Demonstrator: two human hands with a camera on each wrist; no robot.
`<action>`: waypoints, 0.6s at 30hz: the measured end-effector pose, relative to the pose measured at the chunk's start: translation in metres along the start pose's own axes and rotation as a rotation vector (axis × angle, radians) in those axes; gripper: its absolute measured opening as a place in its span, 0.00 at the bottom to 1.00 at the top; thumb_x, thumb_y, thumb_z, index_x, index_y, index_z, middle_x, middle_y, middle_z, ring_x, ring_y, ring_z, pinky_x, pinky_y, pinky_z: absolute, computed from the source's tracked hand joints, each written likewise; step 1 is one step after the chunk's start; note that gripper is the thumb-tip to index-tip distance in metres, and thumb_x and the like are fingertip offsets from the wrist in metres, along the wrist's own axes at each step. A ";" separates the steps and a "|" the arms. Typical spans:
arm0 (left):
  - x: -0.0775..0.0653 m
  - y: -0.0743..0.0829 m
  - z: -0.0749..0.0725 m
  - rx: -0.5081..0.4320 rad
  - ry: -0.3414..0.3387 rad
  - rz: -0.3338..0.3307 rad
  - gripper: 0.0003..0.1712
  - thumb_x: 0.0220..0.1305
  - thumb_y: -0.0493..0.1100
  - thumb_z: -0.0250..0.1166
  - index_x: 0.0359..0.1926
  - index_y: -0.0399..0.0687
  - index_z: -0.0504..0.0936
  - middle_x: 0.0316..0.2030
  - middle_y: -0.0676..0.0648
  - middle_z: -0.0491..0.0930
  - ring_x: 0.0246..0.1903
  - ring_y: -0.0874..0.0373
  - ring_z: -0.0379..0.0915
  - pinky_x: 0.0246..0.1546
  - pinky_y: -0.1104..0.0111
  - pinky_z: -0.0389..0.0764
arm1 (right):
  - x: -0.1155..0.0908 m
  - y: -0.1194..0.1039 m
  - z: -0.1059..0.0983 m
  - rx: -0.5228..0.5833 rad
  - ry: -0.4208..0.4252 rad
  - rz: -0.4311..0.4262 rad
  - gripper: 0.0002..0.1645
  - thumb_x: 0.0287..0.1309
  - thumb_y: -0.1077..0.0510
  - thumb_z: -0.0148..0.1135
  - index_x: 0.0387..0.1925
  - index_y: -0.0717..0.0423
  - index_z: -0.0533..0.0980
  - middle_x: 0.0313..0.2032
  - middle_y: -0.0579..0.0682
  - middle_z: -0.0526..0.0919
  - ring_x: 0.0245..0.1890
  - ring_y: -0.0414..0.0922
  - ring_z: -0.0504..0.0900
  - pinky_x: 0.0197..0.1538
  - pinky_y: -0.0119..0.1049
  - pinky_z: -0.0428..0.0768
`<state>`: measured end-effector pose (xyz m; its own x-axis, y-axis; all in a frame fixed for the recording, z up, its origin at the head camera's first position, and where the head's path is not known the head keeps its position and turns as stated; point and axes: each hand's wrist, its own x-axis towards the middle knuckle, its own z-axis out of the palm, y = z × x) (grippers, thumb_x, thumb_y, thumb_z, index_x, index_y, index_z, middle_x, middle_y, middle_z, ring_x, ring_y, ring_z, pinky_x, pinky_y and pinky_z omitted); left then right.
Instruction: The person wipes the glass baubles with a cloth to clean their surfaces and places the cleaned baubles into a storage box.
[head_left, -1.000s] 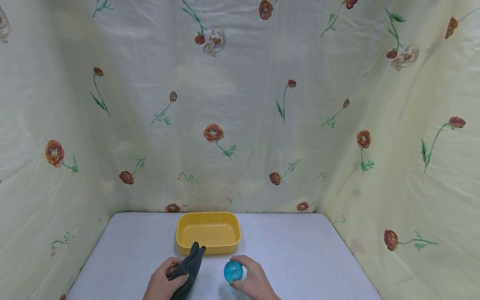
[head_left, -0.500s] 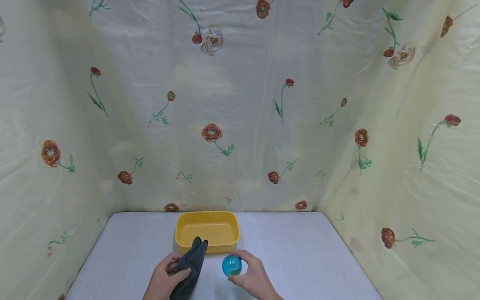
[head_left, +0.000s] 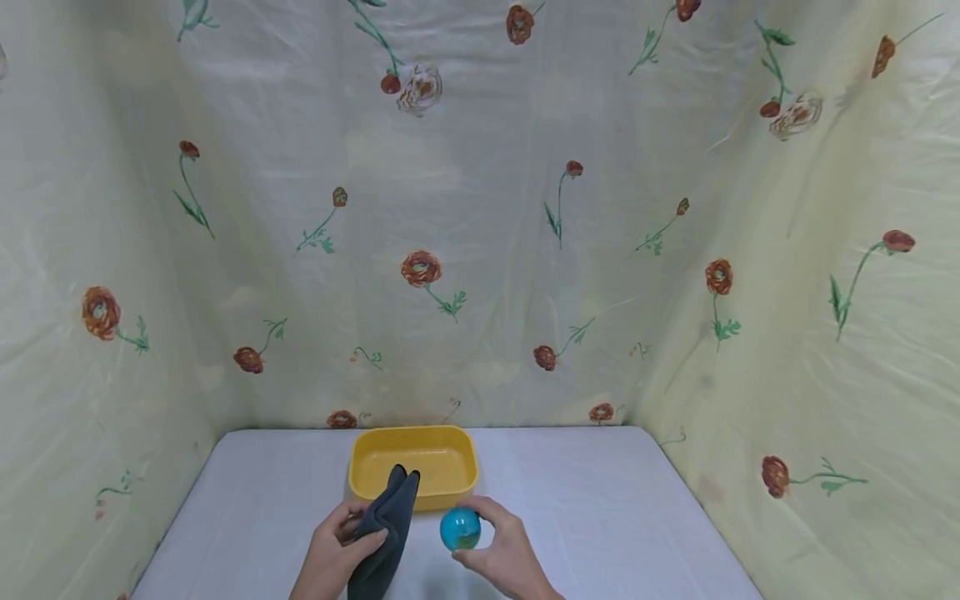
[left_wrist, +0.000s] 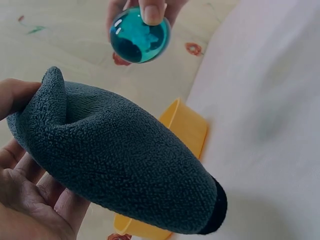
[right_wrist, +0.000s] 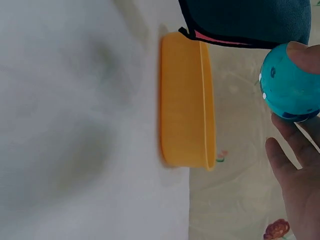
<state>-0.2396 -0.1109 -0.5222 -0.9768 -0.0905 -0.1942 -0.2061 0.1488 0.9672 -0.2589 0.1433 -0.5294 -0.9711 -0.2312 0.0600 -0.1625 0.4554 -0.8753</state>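
A folded dark grey-blue terry cloth with black edging is pinched between the thumb and fingers of my left hand. In the right wrist view a strip of pink shows along the edge of the cloth. My right hand holds a clear blue ball between thumb and fingertips, just right of the cloth. Through the ball, paler shapes show inside it in the left wrist view. Both hands are raised over the table, in front of a yellow tub, and the cloth's tip overlaps the tub in the head view.
The yellow tub stands near the back of a white-covered table. Pale curtains with a flower print surround the table at the back and on both sides. Soft shadows fall on the tabletop beneath the hands.
The cloth and the left hand have risen slightly forward and right in the head view. The ball has shifted a little up and left, its turned side showing greenish colour. Both grips stay.
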 end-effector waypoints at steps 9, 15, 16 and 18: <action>-0.001 0.002 0.004 0.000 0.000 0.016 0.28 0.56 0.47 0.73 0.53 0.38 0.75 0.44 0.39 0.84 0.38 0.52 0.79 0.45 0.53 0.88 | -0.005 -0.011 0.000 0.026 0.007 -0.012 0.31 0.45 0.57 0.77 0.54 0.42 0.78 0.54 0.45 0.81 0.51 0.48 0.75 0.63 0.58 0.79; 0.000 0.002 0.006 -0.003 -0.010 0.043 0.28 0.57 0.47 0.73 0.53 0.37 0.74 0.42 0.41 0.84 0.37 0.53 0.79 0.45 0.52 0.88 | -0.004 -0.016 -0.001 0.076 -0.014 -0.037 0.31 0.46 0.58 0.77 0.54 0.42 0.78 0.53 0.44 0.81 0.49 0.47 0.75 0.61 0.52 0.81; -0.001 0.001 0.006 -0.007 -0.011 0.045 0.29 0.57 0.47 0.73 0.53 0.36 0.74 0.42 0.41 0.84 0.37 0.53 0.80 0.46 0.52 0.88 | -0.004 -0.017 0.000 0.083 -0.014 -0.037 0.30 0.46 0.58 0.77 0.54 0.42 0.78 0.53 0.44 0.81 0.49 0.47 0.76 0.60 0.52 0.81; -0.002 -0.001 0.006 -0.015 -0.015 0.045 0.29 0.57 0.47 0.73 0.53 0.35 0.74 0.41 0.42 0.85 0.37 0.53 0.81 0.45 0.53 0.88 | -0.005 -0.018 0.002 0.099 -0.017 -0.030 0.30 0.46 0.58 0.77 0.54 0.42 0.78 0.53 0.43 0.81 0.48 0.47 0.76 0.60 0.52 0.82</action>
<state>-0.2382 -0.1052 -0.5235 -0.9858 -0.0690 -0.1528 -0.1611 0.1371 0.9774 -0.2504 0.1346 -0.5154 -0.9627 -0.2586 0.0794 -0.1726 0.3609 -0.9165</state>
